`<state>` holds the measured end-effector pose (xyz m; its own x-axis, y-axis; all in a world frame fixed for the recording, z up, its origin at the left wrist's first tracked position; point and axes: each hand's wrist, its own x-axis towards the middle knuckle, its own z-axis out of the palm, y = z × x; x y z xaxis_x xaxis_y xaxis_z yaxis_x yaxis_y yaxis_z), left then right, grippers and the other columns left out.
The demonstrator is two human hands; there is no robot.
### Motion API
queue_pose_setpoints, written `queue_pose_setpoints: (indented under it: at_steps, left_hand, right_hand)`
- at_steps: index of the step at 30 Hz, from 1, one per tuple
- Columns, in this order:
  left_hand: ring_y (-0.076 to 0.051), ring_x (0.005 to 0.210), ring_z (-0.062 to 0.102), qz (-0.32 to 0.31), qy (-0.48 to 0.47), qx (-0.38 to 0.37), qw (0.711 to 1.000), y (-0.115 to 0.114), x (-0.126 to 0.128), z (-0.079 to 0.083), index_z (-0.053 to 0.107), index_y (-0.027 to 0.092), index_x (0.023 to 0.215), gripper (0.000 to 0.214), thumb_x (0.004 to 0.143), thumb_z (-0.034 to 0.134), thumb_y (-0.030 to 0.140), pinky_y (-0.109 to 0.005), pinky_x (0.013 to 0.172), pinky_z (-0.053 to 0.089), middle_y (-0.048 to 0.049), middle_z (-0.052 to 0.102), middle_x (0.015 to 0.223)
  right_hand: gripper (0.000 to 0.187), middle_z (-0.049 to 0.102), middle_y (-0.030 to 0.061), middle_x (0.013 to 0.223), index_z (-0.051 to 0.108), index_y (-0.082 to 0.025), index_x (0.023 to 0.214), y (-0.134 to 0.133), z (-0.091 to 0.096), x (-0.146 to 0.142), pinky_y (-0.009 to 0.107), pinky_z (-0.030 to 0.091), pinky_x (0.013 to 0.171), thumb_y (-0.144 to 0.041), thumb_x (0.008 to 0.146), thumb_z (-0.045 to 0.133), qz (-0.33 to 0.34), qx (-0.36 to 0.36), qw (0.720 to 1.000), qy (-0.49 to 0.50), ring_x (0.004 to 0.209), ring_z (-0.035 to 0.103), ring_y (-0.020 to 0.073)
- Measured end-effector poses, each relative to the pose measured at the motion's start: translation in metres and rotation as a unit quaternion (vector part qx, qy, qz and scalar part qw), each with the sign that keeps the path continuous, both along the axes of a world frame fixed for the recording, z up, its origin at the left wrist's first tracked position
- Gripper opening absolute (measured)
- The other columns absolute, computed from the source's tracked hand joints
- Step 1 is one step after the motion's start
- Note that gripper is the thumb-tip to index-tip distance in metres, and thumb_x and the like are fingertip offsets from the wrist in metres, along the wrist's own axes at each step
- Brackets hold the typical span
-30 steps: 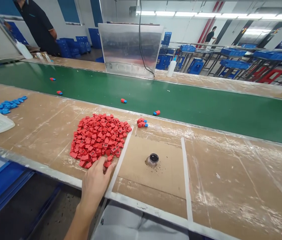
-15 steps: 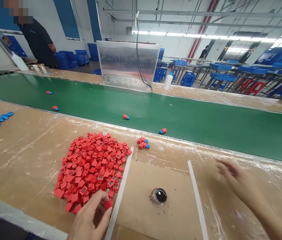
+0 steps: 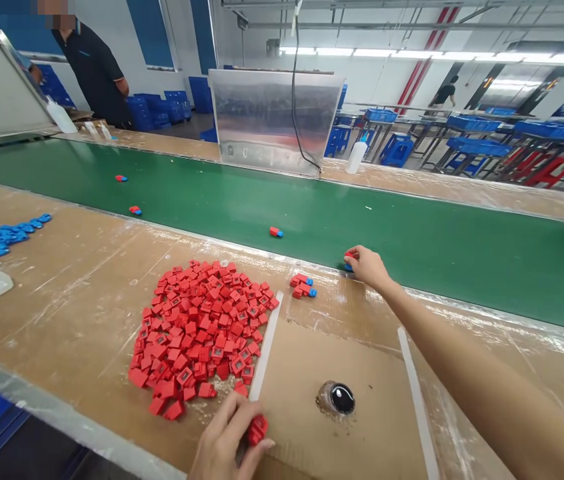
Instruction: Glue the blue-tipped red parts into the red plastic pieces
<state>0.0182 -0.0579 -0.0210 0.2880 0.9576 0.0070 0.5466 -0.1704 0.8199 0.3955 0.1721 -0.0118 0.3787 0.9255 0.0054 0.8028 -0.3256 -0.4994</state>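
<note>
At belt (image 3: 412, 227) edge, right hand (image 3: 369, 267) pinching red-blue part (image 3: 349, 256), left hand (image 3: 227, 443) holding block (image 3: 258, 429)

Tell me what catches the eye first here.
A big heap of red pieces lies on the brown worktop, left of centre. Behind it a green belt runs across the picture. The left hand pinches one red piece near the front edge; the right hand touches a red-and-blue piece at the belt's near edge.

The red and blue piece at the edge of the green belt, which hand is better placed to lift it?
Right. The right hand is stretched out and pinches the piece, while the left hand is far back at the near side, holding a red block.
</note>
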Motion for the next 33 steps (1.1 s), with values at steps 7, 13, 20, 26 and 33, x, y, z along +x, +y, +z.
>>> queue_pose_setpoints:
  at_steps: [7, 13, 20, 26, 33]
  left_hand:
    - [-0.016, 0.086, 0.061, -0.055, 0.005, -0.056, 0.997, 0.005, 0.014, 0.015, 0.064, 0.022, 0.114, 0.028, 0.095, 0.048, 0.035, -0.026, 0.078, 0.047, -0.0046, 0.066, 0.1]
    - [-0.017, 0.077, 0.057, -0.008, -0.125, -0.177, 0.976, 0.004, 0.028, 0.011, 0.054, 0.011, 0.126, 0.051, 0.091, 0.052, 0.049, -0.029, 0.072, 0.048, -0.0059, 0.061, 0.087]
    - [-0.014, 0.078, 0.058, -0.01, -0.294, -0.234, 0.927, -0.008, 0.036, 0.015, 0.051, 0.012, 0.121, 0.049, 0.09, 0.055, 0.05, -0.028, 0.073, 0.051, -0.0055, 0.06, 0.089]
    - [-0.013, 0.075, 0.056, -0.047, -0.332, -0.26, 0.906, -0.017, 0.057, 0.01, 0.055, 0.015, 0.113, 0.037, 0.087, 0.064, 0.039, -0.028, 0.073, 0.05, -0.0023, 0.055, 0.085]
    - [-0.01, 0.071, 0.045, -0.064, -0.291, -0.235, 0.925, -0.021, 0.068, -0.002, 0.052, 0.017, 0.106, 0.024, 0.091, 0.057, 0.035, -0.021, 0.064, 0.04, 0.0007, 0.048, 0.08]
  right_hand:
    - [0.023, 0.066, 0.0056, 0.093, 0.062, -0.015, 0.106, -0.096, 0.042, -0.004, 0.026, 0.049, 0.063, -0.032, 0.094, 0.052, 0.08, 0.015, 0.989, 0.123, 0.073, 0.063, 0.0162]
    - [0.039, 0.065, 0.0078, 0.096, 0.059, -0.016, 0.115, -0.208, 0.045, -0.026, 0.033, 0.054, 0.076, -0.047, 0.094, 0.051, 0.174, 0.029, 0.959, 0.221, 0.083, 0.064, 0.0184]
    - [0.027, 0.06, 0.0037, 0.105, 0.055, -0.025, 0.125, -0.258, 0.056, -0.057, 0.036, 0.049, 0.076, -0.032, 0.101, 0.043, 0.302, 0.034, 0.949, 0.086, 0.087, 0.059, 0.0166]
    - [0.014, 0.06, 0.0034, 0.101, 0.052, -0.022, 0.113, -0.256, 0.048, -0.071, 0.035, 0.047, 0.07, -0.025, 0.1, 0.048, 0.324, 0.078, 0.943, 0.005, 0.083, 0.058, 0.0183]
    - [0.018, 0.058, 0.0027, 0.104, 0.053, -0.024, 0.116, -0.252, 0.049, -0.081, 0.03, 0.047, 0.074, -0.018, 0.099, 0.049, 0.347, 0.132, 0.928, -0.003, 0.089, 0.057, 0.0167]
